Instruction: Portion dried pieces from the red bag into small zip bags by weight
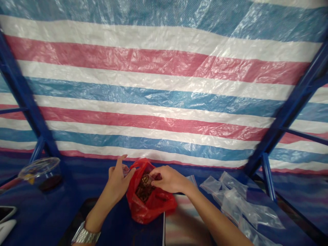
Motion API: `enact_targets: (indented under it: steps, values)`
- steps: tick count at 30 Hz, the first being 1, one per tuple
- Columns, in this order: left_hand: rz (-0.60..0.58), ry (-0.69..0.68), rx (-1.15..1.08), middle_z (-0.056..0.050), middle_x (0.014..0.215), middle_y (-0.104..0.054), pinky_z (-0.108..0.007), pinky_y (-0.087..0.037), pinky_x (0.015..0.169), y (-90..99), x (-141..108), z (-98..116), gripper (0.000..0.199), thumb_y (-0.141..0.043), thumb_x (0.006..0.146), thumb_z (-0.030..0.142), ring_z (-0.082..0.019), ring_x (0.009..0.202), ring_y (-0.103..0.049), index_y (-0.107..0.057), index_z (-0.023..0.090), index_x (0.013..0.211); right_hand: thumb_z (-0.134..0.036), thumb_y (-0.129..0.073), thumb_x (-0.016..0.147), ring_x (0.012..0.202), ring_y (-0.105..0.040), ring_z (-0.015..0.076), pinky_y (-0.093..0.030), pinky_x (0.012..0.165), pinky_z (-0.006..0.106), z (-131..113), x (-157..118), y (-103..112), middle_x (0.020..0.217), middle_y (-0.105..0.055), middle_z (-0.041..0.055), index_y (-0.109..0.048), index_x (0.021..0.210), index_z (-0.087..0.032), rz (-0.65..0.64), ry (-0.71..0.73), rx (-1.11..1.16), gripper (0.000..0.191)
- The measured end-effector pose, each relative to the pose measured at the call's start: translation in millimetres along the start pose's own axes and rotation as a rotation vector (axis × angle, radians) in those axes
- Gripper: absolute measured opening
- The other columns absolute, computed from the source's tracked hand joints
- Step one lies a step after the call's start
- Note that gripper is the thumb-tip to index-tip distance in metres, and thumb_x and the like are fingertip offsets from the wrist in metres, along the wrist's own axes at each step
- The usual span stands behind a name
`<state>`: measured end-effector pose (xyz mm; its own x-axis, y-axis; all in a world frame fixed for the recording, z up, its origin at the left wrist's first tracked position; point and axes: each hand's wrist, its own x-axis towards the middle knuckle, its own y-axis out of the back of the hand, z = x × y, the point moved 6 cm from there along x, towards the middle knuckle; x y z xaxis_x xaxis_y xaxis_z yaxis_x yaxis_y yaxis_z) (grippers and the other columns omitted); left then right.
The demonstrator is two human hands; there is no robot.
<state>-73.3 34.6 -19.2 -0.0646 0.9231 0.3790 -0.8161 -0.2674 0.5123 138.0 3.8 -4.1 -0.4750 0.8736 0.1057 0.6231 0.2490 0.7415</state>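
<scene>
A red plastic bag [138,212] stands with its mouth open, and small brown dried-looking pieces [145,191] lie inside it. My right hand [167,179] reaches into the bag from the right, fingers pinched together over the pieces. What sits between those fingertips is partly hidden. At the bag's left rim is my left hand [119,177], its index finger raised and its thumb reaching to the red plastic. A small piece of clear plastic [125,169] shows between that thumb and index finger, and the other fingers are curled. A metal-band watch [85,235] circles the left wrist.
Several clear zip bags [237,201] lie on the blue tabletop [115,229] at right. A clear plastic tub [42,174] with dark contents stands at left, near a white-edged object [7,218]. Behind hangs a striped tarp [159,102] between blue metal posts [279,123].
</scene>
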Motion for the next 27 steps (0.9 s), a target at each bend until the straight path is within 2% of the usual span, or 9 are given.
enact_targets:
  steps: [3, 7, 10, 13, 16, 22, 27]
  values:
    - [0.010, -0.097, -0.127, 0.000, 0.087, -0.060, -0.045, -0.054, 0.091, 2.2, -1.0, 17.4, 0.068, -0.061, 0.090, 0.046, -0.023, 0.086, -0.063, -0.040, 0.019, 0.149, -0.022, -0.067, 0.089, 0.090, -0.074, 0.0212, -0.054, 0.080, 0.029, -3.6, -1.9, 13.4, 0.102, -0.082, 0.0038, -0.080, 0.103, -0.019, 0.010, 0.032, 0.101, 0.019]
    - [-0.112, -0.138, -0.308, 0.001, 0.095, -0.056, -0.032, -0.055, 0.085, -6.2, -14.5, 44.3, 0.069, -0.060, 0.094, 0.038, -0.016, 0.083, -0.063, -0.029, 0.027, 0.154, -0.025, -0.067, 0.091, 0.096, -0.072, 0.0209, -0.055, 0.086, 0.032, -15.6, -9.1, 42.0, 0.108, -0.080, 0.0044, -0.078, 0.107, -0.019, 0.086, 0.039, 0.177, 0.020]
    - [-0.186, -0.178, -0.370, 0.001, 0.100, -0.057, -0.031, -0.055, 0.090, -15.7, -26.9, 58.0, 0.070, -0.059, 0.095, 0.032, -0.015, 0.090, -0.065, -0.025, 0.030, 0.156, -0.024, -0.067, 0.092, 0.102, -0.071, 0.0210, -0.054, 0.094, 0.034, -27.5, -16.7, 60.4, 0.110, -0.078, 0.0043, -0.077, 0.107, -0.018, 0.141, 0.071, 0.216, 0.019]
    - [-0.194, -0.207, -0.392, 0.001, 0.099, -0.057, -0.032, -0.054, 0.094, -23.5, -34.8, 62.3, 0.071, -0.057, 0.097, 0.030, -0.015, 0.092, -0.065, -0.020, 0.031, 0.158, -0.023, -0.066, 0.092, 0.101, -0.071, 0.0198, -0.054, 0.094, 0.033, -36.2, -24.4, 70.0, 0.112, -0.078, 0.0036, -0.076, 0.110, -0.019, 0.163, 0.072, 0.268, 0.020]
    - [-0.197, -0.197, -0.419, 0.002, 0.099, -0.059, -0.034, -0.056, 0.094, -32.2, -38.1, 59.4, 0.075, -0.058, 0.098, 0.032, -0.015, 0.090, -0.067, -0.016, 0.033, 0.160, -0.021, -0.065, 0.093, 0.096, -0.071, 0.0179, -0.054, 0.089, 0.030, -46.8, -30.7, 72.4, 0.113, -0.077, 0.0019, -0.074, 0.114, -0.021, 0.177, 0.094, 0.229, 0.023]
    - [-0.289, -0.128, -0.507, -0.006, 0.126, -0.064, -0.040, -0.055, 0.103, -50.3, -41.1, 51.3, 0.075, -0.058, 0.100, 0.036, -0.021, 0.117, -0.069, -0.014, 0.035, 0.160, -0.014, -0.065, 0.090, 0.087, -0.068, 0.0169, -0.050, 0.080, 0.028, -68.4, -33.3, 60.6, 0.110, -0.077, 0.0021, -0.076, 0.110, -0.023, 0.204, 0.127, -0.005, 0.025]
    - [-0.313, -0.181, -0.433, -0.005, 0.119, -0.066, -0.039, -0.057, 0.100, -55.1, -41.7, 48.3, 0.071, -0.055, 0.100, 0.033, -0.019, 0.109, -0.072, -0.017, 0.033, 0.160, -0.009, -0.064, 0.088, 0.097, -0.068, 0.0210, -0.050, 0.090, 0.032, -72.3, -32.1, 50.3, 0.109, -0.075, 0.0052, -0.076, 0.110, -0.023, 0.227, 0.133, -0.185, 0.029]
